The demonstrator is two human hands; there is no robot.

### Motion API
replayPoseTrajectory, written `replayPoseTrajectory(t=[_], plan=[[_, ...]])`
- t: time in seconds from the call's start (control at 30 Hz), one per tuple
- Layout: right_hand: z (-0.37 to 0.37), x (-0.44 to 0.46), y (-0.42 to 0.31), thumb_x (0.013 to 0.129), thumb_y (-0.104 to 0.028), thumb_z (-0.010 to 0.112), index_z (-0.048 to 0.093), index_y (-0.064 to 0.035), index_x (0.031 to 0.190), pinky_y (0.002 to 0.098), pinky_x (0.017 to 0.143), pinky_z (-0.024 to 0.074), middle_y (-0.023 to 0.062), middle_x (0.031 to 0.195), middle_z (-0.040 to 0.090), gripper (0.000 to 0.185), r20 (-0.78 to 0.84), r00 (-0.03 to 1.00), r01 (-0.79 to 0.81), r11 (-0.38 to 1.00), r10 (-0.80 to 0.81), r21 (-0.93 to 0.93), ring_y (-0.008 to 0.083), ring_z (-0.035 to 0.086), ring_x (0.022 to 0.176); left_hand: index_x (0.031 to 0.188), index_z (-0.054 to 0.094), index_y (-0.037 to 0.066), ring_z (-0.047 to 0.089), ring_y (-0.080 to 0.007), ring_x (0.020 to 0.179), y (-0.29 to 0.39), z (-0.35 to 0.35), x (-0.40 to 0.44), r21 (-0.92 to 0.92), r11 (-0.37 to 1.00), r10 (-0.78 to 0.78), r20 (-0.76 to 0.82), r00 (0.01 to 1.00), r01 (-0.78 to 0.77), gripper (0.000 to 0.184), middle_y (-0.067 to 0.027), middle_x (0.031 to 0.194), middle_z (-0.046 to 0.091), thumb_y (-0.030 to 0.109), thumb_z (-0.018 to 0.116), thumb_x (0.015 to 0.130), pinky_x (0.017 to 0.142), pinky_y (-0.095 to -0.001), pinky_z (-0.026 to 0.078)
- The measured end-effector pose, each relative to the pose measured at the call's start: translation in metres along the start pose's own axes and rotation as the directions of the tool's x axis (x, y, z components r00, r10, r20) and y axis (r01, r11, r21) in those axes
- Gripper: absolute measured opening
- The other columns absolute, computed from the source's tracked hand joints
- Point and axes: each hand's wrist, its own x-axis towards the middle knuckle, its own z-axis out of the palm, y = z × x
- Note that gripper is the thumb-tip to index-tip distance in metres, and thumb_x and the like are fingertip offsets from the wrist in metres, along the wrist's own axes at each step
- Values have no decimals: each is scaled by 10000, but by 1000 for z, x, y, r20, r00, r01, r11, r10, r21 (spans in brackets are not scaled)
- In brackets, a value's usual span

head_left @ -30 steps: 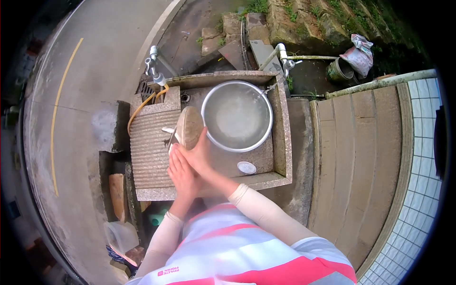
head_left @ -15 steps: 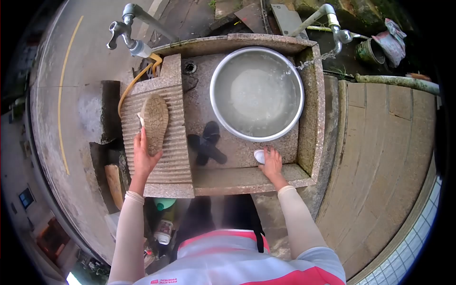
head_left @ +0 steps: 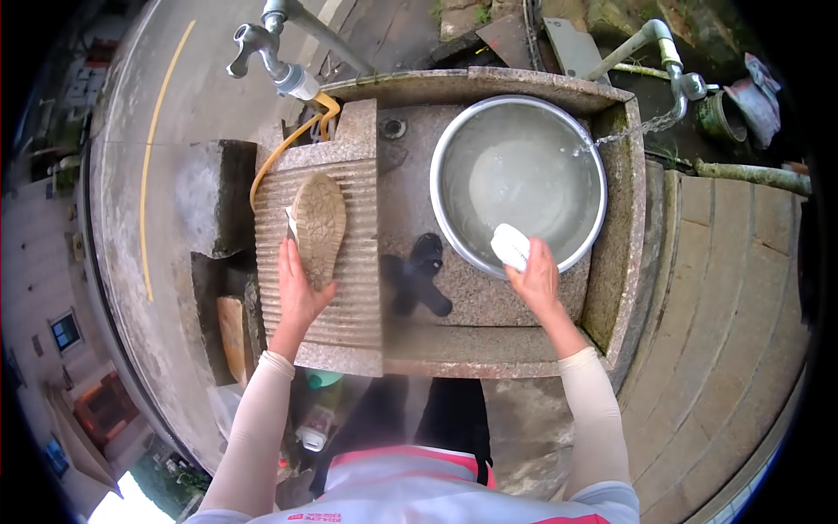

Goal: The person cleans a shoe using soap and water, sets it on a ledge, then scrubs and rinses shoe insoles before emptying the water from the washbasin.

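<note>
A shoe (head_left: 319, 225) lies sole up on the ribbed washboard slab (head_left: 358, 288) at the left of the stone sink. My left hand (head_left: 299, 284) rests at its heel end and left side, thumb spread from the fingers, touching the shoe. In my right hand (head_left: 536, 278) is a white oval brush (head_left: 511, 247), held over the near rim of a round metal basin (head_left: 439, 203). Cloudy water (head_left: 515, 179) fills much of the basin. Its bristles cannot be made out. A dark object, perhaps footwear, shows at the sink floor (head_left: 489, 301) left of the basin.
Water runs from the right tap (head_left: 690, 86) into the basin. The left tap (head_left: 262, 48) carries a yellow hose (head_left: 275, 162). Stone sink walls (head_left: 621, 218) surround the basin. Wooden-looking slabs (head_left: 698, 332) lie to the right, a road (head_left: 188, 105) to the left.
My right hand has picked up the white brush from the sink floor and raised it to the basin's rim. My left hand stays at the shoe. The whole view has shifted slightly.
</note>
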Motion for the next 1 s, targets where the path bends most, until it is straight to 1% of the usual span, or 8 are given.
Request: replayPoseTrajectory(t=[0.13, 0.23, 0.37, 0.47, 0.6, 0.67, 0.8, 1.0], plan=[[17, 72, 64, 686, -117, 752, 408, -44, 1285, 437, 946, 418, 210, 1339, 408, 695, -93, 991, -127, 884, 95, -450, 402, 406, 1213, 1421, 124, -12, 244, -413, 1325, -3, 6, -1, -43, 999, 6, -8, 1000, -7, 1118, -264, 1430, 220, 205, 802, 559, 1090, -443, 246], [65, 67, 55, 808, -176, 616, 493, -98, 1242, 573, 1050, 238, 235, 1400, 334, 457, 10, 992, -111, 886, 130, -450, 459, 265, 1297, 1421, 128, -10, 232, -414, 1334, 2, 4, 0, 40, 998, -45, 41, 998, 43, 1114, -262, 1431, 230, 272, 800, 579, 1084, -491, 229], [59, 70, 55, 853, -203, 509, 608, -185, 1091, 648, 1012, 217, 230, 1374, 373, 259, 417, 902, 378, 662, -107, -647, 373, 344, 1284, 1412, 144, -45, 210, -417, 1347, 11, -4, 17, 252, 961, -116, -7, 993, 114, 1135, -276, 1425, 247, 449, 786, 617, 1087, -512, 194], [52, 82, 76, 787, -251, 613, 575, -146, 1090, 580, 920, 355, 209, 1184, 526, 323, 182, 981, 153, 839, -66, -523, 348, 506, 1113, 1427, 58, -51, 185, -420, 1356, 17, -7, 44, 147, 989, -27, -43, 999, 33, 1225, -283, 1460, 167, 479, 796, 605, 1095, -497, 191], [89, 82, 17, 667, -196, 744, 488, -39, 1208, 407, 857, 443, 218, 1152, 549, 618, 10, 949, -313, 946, 314, 82, 360, 533, 1032, 1430, 45, -38, 144, -391, 1377, -5, 7, 54, -73, 995, -59, 80, 995, 65, 1273, -240, 1484, 133, 466, 820, 555, 1096, -497, 194], [103, 60, -55, 683, -178, 743, 444, -57, 1305, 398, 908, 438, 198, 1176, 547, 700, -220, 973, 132, 952, -71, 275, 342, 523, 1081, 1433, 43, -29, 123, -380, 1385, -14, 5, 57, -92, 990, -92, 123, 988, 103, 1285, -220, 1493, 124, 464, 825, 540, 1086, -527, 196], [96, 34, -207, 712, -175, 729, 517, -20, 1240, 399, 836, 449, 191, 1172, 495, 589, -219, 899, 436, 821, -379, 370, 337, 517, 1002, 1441, 9, -5, 106, -369, 1393, -20, 11, 58, -95, 990, -89, 149, 985, 104, 1298, -209, 1502, 98, 468, 823, 548, 1043, -612, 203], [177, 142, -306, 780, -352, 633, 571, -131, 1210, 352, 752, 391, 87, 974, 522, 488, -150, 900, 411, 911, -409, -25, 254, 448, 868, 1434, -26, -25, 98, -379, 1392, -33, 22, 59, -88, 992, -77, 140, 987, 90, 1318, -230, 1500, 71, 549, 777, 560, 1065, -578, 125]])
